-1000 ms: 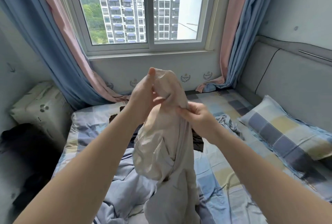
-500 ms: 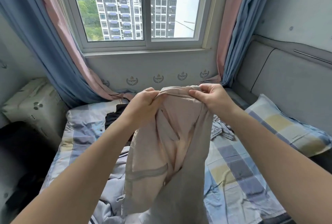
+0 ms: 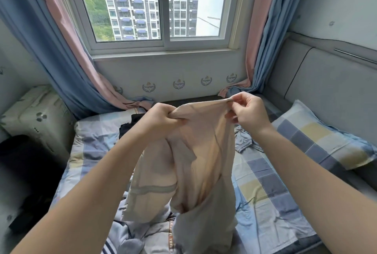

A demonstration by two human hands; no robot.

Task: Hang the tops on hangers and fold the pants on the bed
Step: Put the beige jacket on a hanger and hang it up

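- Head view: the left hand (image 3: 161, 118) grips a bunched part of the beige garment's (image 3: 201, 158) top edge, fingers curled round the cloth.
- The right hand (image 3: 247, 114) pinches the same edge between thumb and fingers, apart from the left, with the edge stretched between them.
- The garment hangs above the bed (image 3: 265, 188), its lower end reaching crumpled clothes (image 3: 130, 239).
- A dark garment (image 3: 129, 126) lies beyond the left hand, a grey one (image 3: 243, 142) beside the right wrist.
- A checked pillow (image 3: 318, 139) lies by the headboard (image 3: 326, 82).
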